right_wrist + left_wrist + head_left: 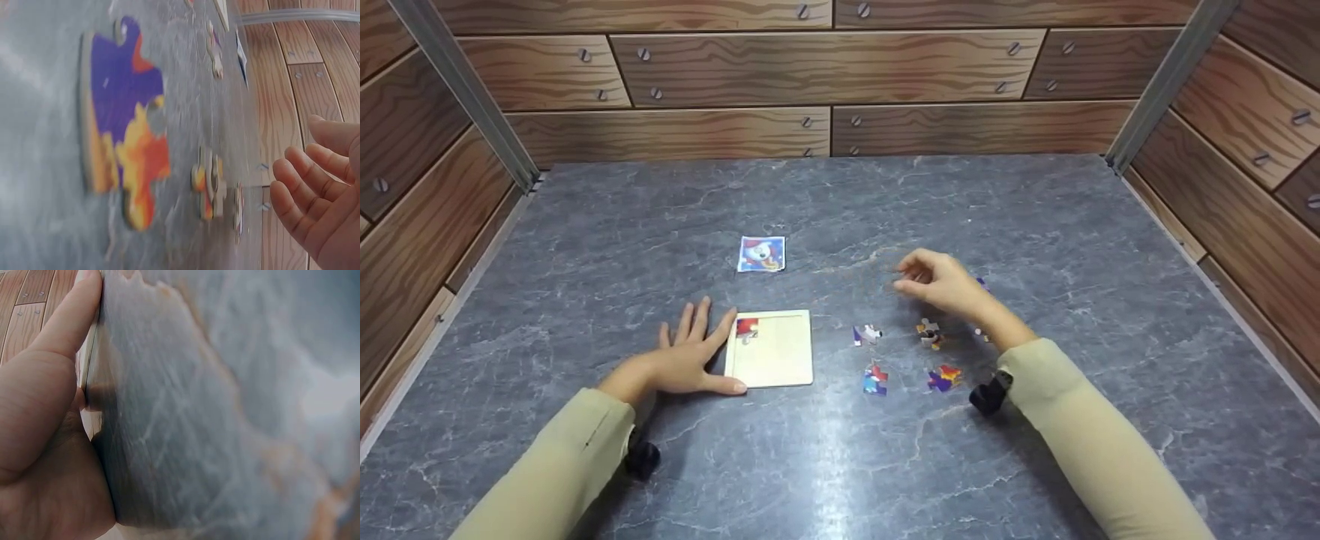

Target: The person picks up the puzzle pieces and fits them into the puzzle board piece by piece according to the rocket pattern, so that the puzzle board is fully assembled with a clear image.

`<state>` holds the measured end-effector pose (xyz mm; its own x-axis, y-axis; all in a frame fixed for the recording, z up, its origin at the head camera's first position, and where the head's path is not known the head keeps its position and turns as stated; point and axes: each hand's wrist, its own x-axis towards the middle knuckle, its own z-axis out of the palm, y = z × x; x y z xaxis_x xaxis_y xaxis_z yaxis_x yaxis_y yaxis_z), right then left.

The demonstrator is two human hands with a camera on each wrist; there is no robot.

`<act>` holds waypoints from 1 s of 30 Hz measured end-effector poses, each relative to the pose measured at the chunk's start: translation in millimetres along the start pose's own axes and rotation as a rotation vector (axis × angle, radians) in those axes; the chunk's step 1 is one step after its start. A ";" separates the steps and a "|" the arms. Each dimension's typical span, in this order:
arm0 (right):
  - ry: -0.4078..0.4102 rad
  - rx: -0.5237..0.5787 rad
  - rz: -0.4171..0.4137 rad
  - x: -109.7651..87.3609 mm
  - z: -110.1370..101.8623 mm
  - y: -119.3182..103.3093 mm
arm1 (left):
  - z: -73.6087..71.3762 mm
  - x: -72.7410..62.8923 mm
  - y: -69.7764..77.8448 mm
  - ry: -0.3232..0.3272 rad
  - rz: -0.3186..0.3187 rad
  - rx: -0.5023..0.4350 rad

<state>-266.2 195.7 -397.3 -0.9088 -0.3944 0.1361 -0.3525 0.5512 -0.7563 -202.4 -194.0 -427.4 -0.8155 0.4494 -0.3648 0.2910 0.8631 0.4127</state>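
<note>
My left hand (694,360) lies with fingers spread along the left side of a pale wooden puzzle tray (772,356). Its thumb and index finger touch the tray's edge. In the tray's upper left corner sits a red and white puzzle piece (747,328). Over the table to the right, my right hand (945,285) hovers with loosely bent fingers and holds nothing. Below it lie a grey and yellow piece (929,334) and a purple and orange piece (126,107). Nearer the tray are a white and purple piece (868,334) and a red and blue piece (875,380).
A small square picture card (762,254) lies beyond the tray. More pieces, such as a purple one (982,283), are partly hidden by the right hand and forearm. Wood-patterned walls (825,71) enclose the grey marbled table (660,202) at the back and sides.
</note>
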 end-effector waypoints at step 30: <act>0.015 -0.140 0.158 -6.3 -18.1 37.0 | -1.0 -1.3 0.8 -0.003 0.005 -0.004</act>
<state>-277.5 231.9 -414.6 -0.9580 -0.2847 0.0334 -0.2321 0.7022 -0.6731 -201.7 -194.1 -425.8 -0.8128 0.4541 -0.3650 0.2929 0.8600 0.4178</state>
